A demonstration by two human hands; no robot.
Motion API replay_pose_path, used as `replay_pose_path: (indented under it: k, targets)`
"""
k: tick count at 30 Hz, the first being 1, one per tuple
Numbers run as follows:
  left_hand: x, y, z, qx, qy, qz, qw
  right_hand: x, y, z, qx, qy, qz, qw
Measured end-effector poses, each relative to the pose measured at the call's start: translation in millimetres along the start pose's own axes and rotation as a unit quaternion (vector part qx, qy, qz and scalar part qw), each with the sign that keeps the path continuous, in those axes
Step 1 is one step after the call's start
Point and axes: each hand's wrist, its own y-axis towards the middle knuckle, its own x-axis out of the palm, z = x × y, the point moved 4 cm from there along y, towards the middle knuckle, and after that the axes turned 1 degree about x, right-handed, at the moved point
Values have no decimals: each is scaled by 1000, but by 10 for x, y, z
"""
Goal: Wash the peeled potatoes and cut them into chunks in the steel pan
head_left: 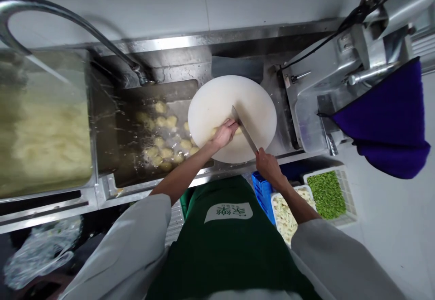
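Observation:
A round white cutting board (210,103) lies across the right side of the sink. My right hand (269,167) is wrapped round the handle of a kitchen knife (247,133), whose blade points away from me over the middle of the board. My left hand (225,133) presses down with bent fingers on a pale yellow potato (214,131), mostly hidden beneath it. The fingertips are close against the blade's left side. A bit of cut potato (238,131) shows by the blade. Peeled potatoes (166,153) lie in water in the sink just left of the board.
A curved faucet (102,41) runs into a tub (89,123) of pale contents in cloudy water at left. At right are a metal machine (316,69) and a hanging purple cloth (387,118). Below stand baskets of chopped greens (326,193) and pale chopped pieces (284,216).

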Motion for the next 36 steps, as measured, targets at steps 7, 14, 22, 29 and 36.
replay_pose_path:
  k: [7,14,22,29,36]
  targets:
    - [13,-74,-12,0,10,9,1000,25,-5,-6,-3,-5,-4,1000]
    - [-4,-101,-33,-3,3,12,1000,-4,-13,-49,-10,-10,-3,1000]
    - [8,-148,-69,-14,-5,13,1000,-19,-21,-80,-14,-31,-12,999]
    - [3,-197,-102,-20,-6,17,1000,-17,-19,-103,-19,-18,-19,999]
    - [-3,-239,-133,-36,-14,18,999,19,9,-126,-20,-7,-22,1000]
